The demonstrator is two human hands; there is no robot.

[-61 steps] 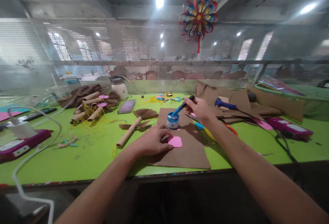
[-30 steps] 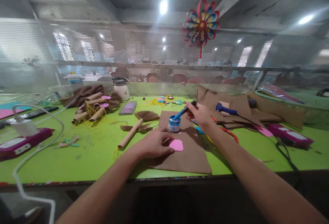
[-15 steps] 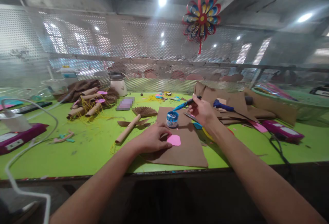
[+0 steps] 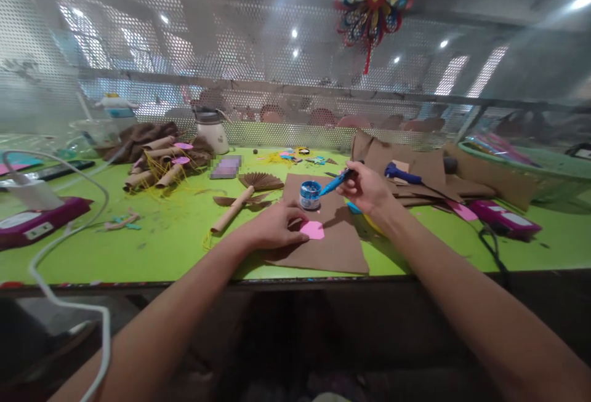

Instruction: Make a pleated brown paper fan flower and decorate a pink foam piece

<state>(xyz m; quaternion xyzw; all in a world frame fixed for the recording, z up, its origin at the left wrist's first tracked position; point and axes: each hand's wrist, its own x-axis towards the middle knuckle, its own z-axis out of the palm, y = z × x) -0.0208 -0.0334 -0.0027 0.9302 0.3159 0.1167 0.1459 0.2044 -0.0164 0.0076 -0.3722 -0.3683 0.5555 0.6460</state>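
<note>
On a sheet of brown paper [image 4: 335,248] lies a small pink paper piece with cut corners [image 4: 314,230]. My left hand [image 4: 277,225] grips its left edge between thumb and fingers. Just beyond it stands an open little jar of blue paint [image 4: 310,196]. My right hand [image 4: 367,186], closed, holds a paintbrush [image 4: 335,184] smeared with blue, its tip beside the jar's right rim. A thin dark tip also shows near these fingers; what it belongs to is unclear. Left of the sheet rests a brown paper figure [image 4: 233,210] with a pleated fan top and rolled body.
A blue glue gun [image 4: 402,173] lies on brown card at right, near a purple power strip [image 4: 503,219] and a green basket [image 4: 530,162]. Rolled paper tubes [image 4: 157,168] pile at back left. A white cable [image 4: 69,303] loops from another purple strip [image 4: 41,223].
The brush tip has moved from above the jar's mouth to its right side, lower down. My left hand stays on the pink paper. The whole view has tilted slightly downward.
</note>
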